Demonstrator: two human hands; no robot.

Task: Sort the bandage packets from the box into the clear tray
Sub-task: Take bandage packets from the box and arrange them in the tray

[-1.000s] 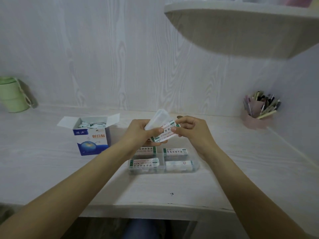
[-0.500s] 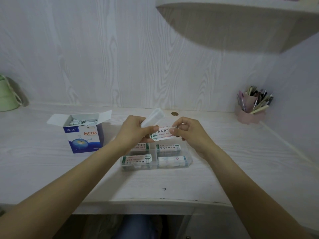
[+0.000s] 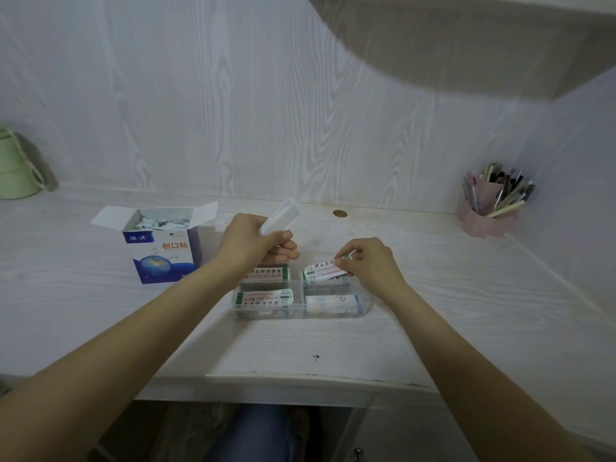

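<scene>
Right hand pinches a bandage packet just above the clear tray | left hand grips a clear sleeve | four compartments part-filled | box beyond left grip holds more.

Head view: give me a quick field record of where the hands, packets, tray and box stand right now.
left hand: holds a clear plastic piece above the tray's far left
right hand: pinches one bandage packet over the far right compartment
clear tray: on the desk, four compartments, packets in each
box: open, left of the tray, packets still inside
desk: pale wood grain
pen holder: far right, apart from the work
green container: far left edge
</scene>
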